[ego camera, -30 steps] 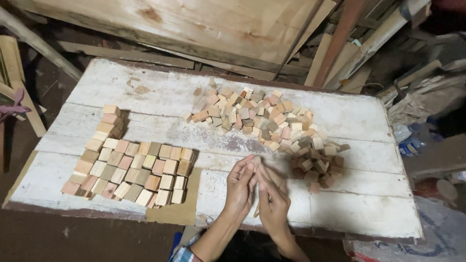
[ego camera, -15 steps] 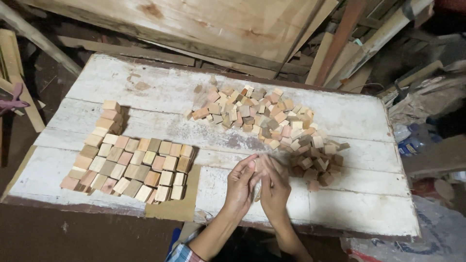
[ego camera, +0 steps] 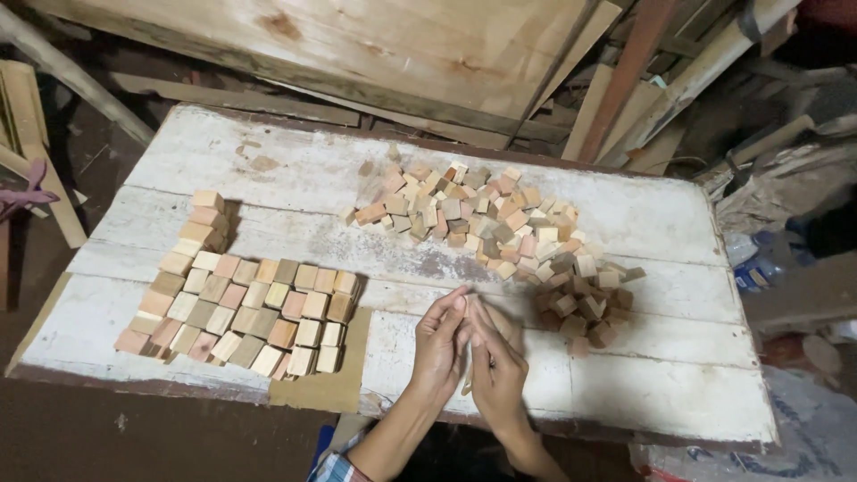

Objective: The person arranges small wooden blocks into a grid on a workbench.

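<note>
My left hand (ego camera: 437,350) and my right hand (ego camera: 500,370) are pressed together over the front of a white painted plank table (ego camera: 643,384). Their fingers point away from me. A small pale wooden piece (ego camera: 466,386) shows between the palms, most of it hidden. To the left of my hands, small wooden blocks (ego camera: 254,312) lie in neat rows on a sheet of cardboard (ego camera: 335,388), with a short stack (ego camera: 207,219) at the far end. A loose heap of wooden blocks (ego camera: 486,223) spreads across the table's middle and right, just beyond my right hand.
Large wooden boards (ego camera: 357,45) and planks (ego camera: 625,80) lean behind the table. More timber offcuts (ego camera: 36,170) stand at the left. Clutter and a plastic bottle (ego camera: 754,268) lie at the right. The table's near edge is just below my wrists.
My two hands stay together at the same spot, with the fingers shifting slightly around the piece between them. The blocks on the table have not moved.
</note>
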